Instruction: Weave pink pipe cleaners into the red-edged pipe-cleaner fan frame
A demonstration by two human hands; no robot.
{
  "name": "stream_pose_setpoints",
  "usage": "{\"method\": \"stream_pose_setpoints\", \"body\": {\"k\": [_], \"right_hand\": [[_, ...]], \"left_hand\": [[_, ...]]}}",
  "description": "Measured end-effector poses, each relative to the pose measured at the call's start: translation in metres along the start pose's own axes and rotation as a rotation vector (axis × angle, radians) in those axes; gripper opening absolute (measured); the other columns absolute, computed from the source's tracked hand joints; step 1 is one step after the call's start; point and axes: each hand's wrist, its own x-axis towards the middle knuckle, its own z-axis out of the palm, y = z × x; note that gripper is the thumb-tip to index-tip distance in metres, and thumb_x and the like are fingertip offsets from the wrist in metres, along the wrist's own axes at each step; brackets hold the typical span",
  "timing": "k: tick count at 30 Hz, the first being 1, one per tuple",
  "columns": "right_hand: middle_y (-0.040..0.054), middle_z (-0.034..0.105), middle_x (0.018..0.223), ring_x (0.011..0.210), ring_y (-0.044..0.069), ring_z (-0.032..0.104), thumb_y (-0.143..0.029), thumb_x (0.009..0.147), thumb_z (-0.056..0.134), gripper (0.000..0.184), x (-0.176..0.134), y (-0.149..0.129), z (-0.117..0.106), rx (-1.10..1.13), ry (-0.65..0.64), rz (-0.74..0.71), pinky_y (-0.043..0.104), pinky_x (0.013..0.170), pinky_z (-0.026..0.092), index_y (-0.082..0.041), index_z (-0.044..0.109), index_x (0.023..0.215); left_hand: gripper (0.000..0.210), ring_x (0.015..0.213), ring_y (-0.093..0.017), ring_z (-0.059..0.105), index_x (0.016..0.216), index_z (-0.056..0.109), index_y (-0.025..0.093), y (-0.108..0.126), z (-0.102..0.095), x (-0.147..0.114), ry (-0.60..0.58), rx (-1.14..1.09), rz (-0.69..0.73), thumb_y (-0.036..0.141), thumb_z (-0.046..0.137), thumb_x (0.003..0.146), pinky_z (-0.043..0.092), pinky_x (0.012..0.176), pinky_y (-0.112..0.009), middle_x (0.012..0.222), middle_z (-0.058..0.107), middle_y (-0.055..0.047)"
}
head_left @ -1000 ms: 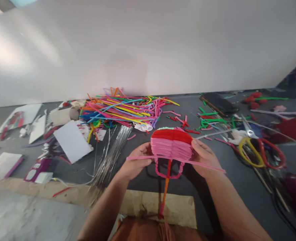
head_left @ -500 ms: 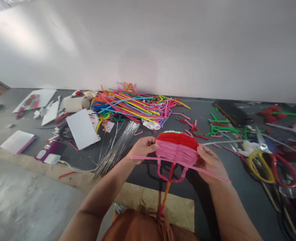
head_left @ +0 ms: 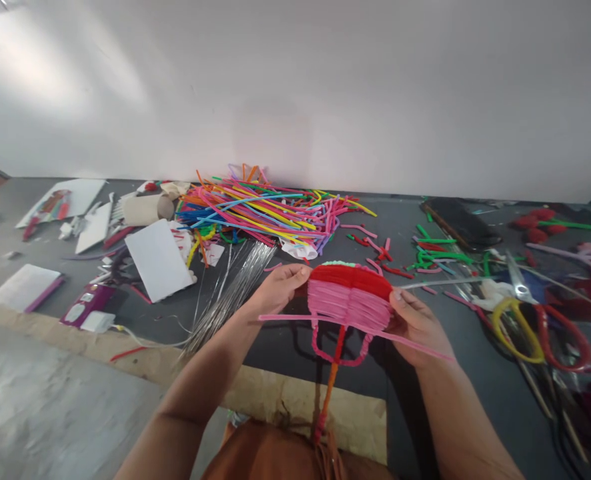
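Note:
A pipe-cleaner piece (head_left: 348, 303) with a red band over pink rows hangs in front of me, pale green along its top edge. Below it are a pink twisted loop (head_left: 351, 362) and a stem (head_left: 331, 387) wrapped in red, orange and pink. My left hand (head_left: 286, 287) pinches its upper left corner between thumb and fingertips. At the right edge my right hand (head_left: 411, 320) grips it, the thumb on the front. A loose pink pipe cleaner (head_left: 283, 317) runs across the lower rows and sticks out on both sides.
Behind my hands lies a heap of coloured pipe cleaners (head_left: 265, 210), with bare wires (head_left: 228, 293) in front. To the right are scissors (head_left: 520, 287), green and red offcuts (head_left: 440, 250) and a dark case (head_left: 460, 223). A white card (head_left: 159, 260) and purple box (head_left: 86, 303) lie left.
The view has shifted slightly, so the table things sit a little further left. My left fingers have straightened somewhat at the corner; both hands keep hold of the piece.

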Motion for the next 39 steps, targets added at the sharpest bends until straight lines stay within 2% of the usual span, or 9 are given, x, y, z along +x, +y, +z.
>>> {"method": "stream_pose_setpoints", "body": {"k": [6, 10, 16, 22, 28, 36, 39], "right_hand": [[-0.0022, 0.068, 0.068, 0.053, 0.013, 0.060, -0.030, 0.067, 0.075, 0.015, -0.001, -0.001, 0.004, 0.027, -0.001, -0.008, 0.029, 0.055, 0.049, -0.023, 0.065, 0.074], [-0.0034, 0.064, 0.062, 0.049, 0.012, 0.056, -0.029, 0.065, 0.076, 0.014, -0.002, -0.004, 0.005, 0.041, 0.018, -0.020, 0.027, 0.052, 0.047, -0.023, 0.064, 0.070], [-0.0018, 0.063, 0.061, 0.054, 0.013, 0.057, -0.033, 0.066, 0.075, 0.015, -0.006, -0.009, 0.008, -0.027, -0.012, -0.037, 0.027, 0.055, 0.046, -0.022, 0.066, 0.072], [0.0004, 0.067, 0.067, 0.057, 0.014, 0.057, -0.042, 0.064, 0.075, 0.027, -0.001, -0.018, 0.012, -0.018, 0.045, -0.037, 0.028, 0.055, 0.046, -0.021, 0.069, 0.080], [-0.0025, 0.058, 0.059, 0.052, 0.009, 0.049, -0.041, 0.065, 0.075, 0.027, 0.004, -0.036, 0.017, -0.208, -0.097, -0.008, 0.023, 0.050, 0.040, -0.017, 0.063, 0.066], [-0.0063, 0.048, 0.056, 0.051, 0.008, 0.039, -0.043, 0.072, 0.068, 0.026, 0.017, -0.026, 0.012, -0.440, -0.051, -0.188, 0.021, 0.050, 0.031, -0.019, 0.059, 0.067], [-0.0049, 0.053, 0.059, 0.055, 0.009, 0.043, -0.044, 0.074, 0.066, 0.026, 0.018, -0.027, 0.009, -0.499, -0.103, -0.138, 0.022, 0.053, 0.034, -0.018, 0.062, 0.071]], "left_hand": [[0.030, 0.055, -0.007, 0.038, 0.066, 0.057, 0.014, -0.003, 0.001, 0.009, 0.034, 0.259, 0.082, 0.043, 0.065, 0.071, 0.031, 0.056, -0.021, 0.058, 0.046, 0.005], [0.029, 0.054, -0.007, 0.035, 0.065, 0.054, 0.015, -0.004, 0.000, 0.010, 0.043, 0.271, 0.102, 0.041, 0.063, 0.072, 0.029, 0.056, -0.021, 0.057, 0.043, 0.006], [0.031, 0.058, -0.008, 0.039, 0.065, 0.055, 0.015, 0.013, 0.005, 0.011, -0.017, 0.308, 0.074, 0.044, 0.060, 0.075, 0.030, 0.058, -0.022, 0.062, 0.045, 0.004], [0.026, 0.056, -0.008, 0.038, 0.063, 0.055, 0.016, 0.022, 0.009, 0.017, 0.012, 0.311, 0.045, 0.038, 0.068, 0.067, 0.028, 0.057, -0.023, 0.061, 0.046, 0.005], [0.024, 0.055, -0.009, 0.035, 0.057, 0.052, 0.016, 0.031, 0.012, 0.015, -0.014, 0.426, 0.148, 0.034, 0.064, 0.069, 0.027, 0.057, -0.024, 0.056, 0.043, 0.005], [0.028, 0.055, -0.009, 0.031, 0.054, 0.044, 0.017, 0.027, 0.010, 0.010, 0.035, 0.514, 0.214, 0.034, 0.059, 0.070, 0.025, 0.055, -0.024, 0.054, 0.036, 0.005], [0.026, 0.056, -0.009, 0.033, 0.058, 0.047, 0.016, 0.031, 0.005, 0.009, -0.015, 0.580, 0.159, 0.034, 0.056, 0.073, 0.027, 0.056, -0.024, 0.056, 0.039, 0.005]]}}
